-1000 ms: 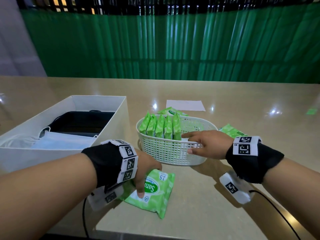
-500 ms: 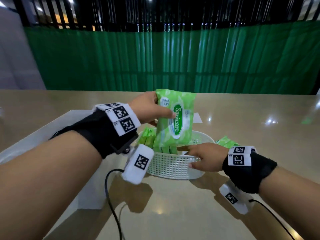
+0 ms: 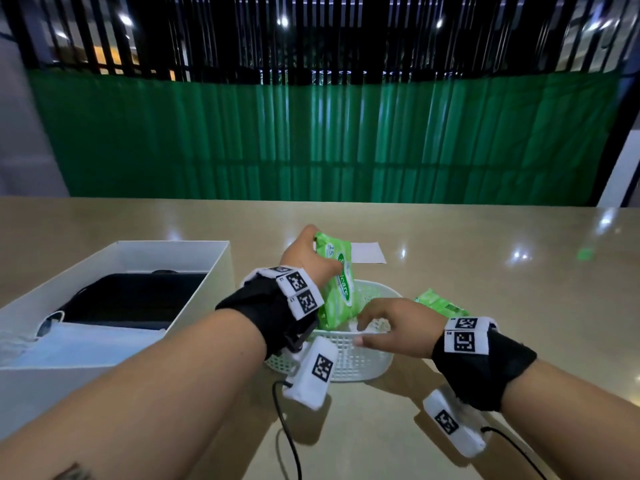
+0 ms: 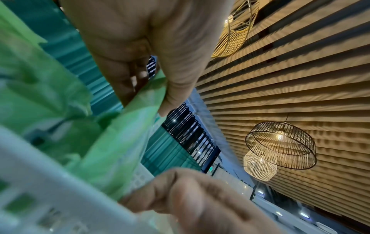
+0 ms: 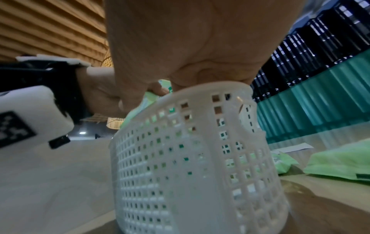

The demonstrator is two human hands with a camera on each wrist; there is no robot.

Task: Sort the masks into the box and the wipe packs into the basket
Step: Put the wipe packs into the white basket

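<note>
My left hand (image 3: 308, 258) grips a green wipe pack (image 3: 337, 285) by its top edge and holds it upright, its lower end inside the white basket (image 3: 349, 362). In the left wrist view the thumb (image 4: 180, 88) and fingers pinch the pack (image 4: 112, 142). My right hand (image 3: 391, 327) holds the basket's near right rim, fingers inside and thumb outside; the right wrist view shows it on the rim (image 5: 220, 85). Other green packs stand inside the basket. The white box (image 3: 194, 299) at left holds a black mask (image 3: 135, 299) and a light blue mask (image 3: 79, 337).
Loose green wipe packs (image 3: 440, 304) lie on the table to the right of the basket, also the packs (image 5: 340, 161) in the right wrist view. A white paper sheet (image 3: 367, 252) lies behind the basket. A black cable (image 3: 287, 434) trails across the tan table (image 3: 519, 271) near the front edge.
My left hand lifted the wipe pack from the table in front of the basket, carried it up over the basket, and has now lowered it into the basket. The right hand stayed on the rim.
</note>
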